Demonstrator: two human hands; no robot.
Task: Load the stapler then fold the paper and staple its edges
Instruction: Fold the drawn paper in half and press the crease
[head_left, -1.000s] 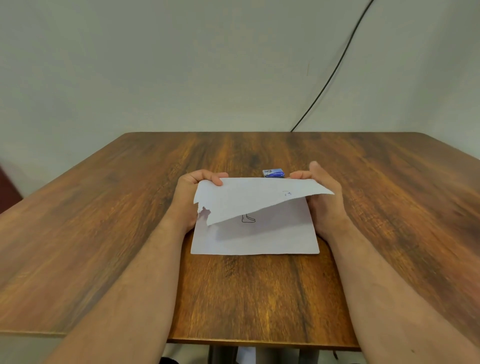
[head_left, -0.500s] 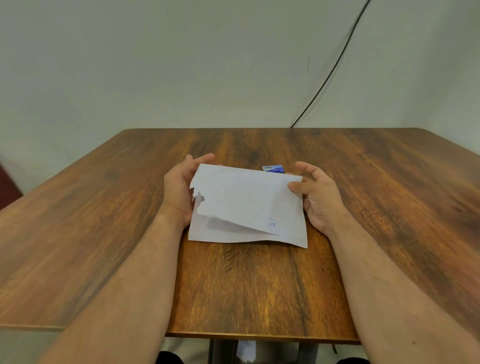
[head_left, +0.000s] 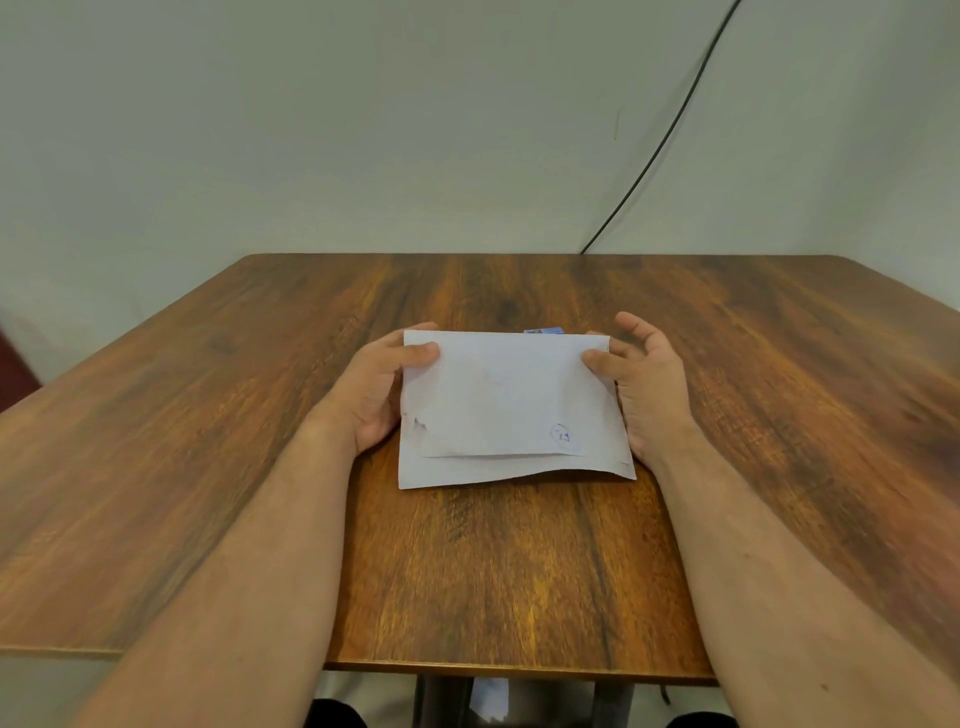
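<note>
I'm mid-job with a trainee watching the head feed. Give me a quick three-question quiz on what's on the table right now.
1. True or false: the paper lies folded on the table, its upper layer stopping just short of the near edge.
2. Which digit of the left hand presses on top of the paper? A) thumb B) little finger C) none
3. Fill in: the small blue object peeks out past the paper's ____ edge.

Key
1. True; a strip of the lower layer shows along the near edge.
2. A; the right hand also has its thumb on the paper at the opposite side.
3. Far; only a sliver shows, so what it is cannot be told.
</note>
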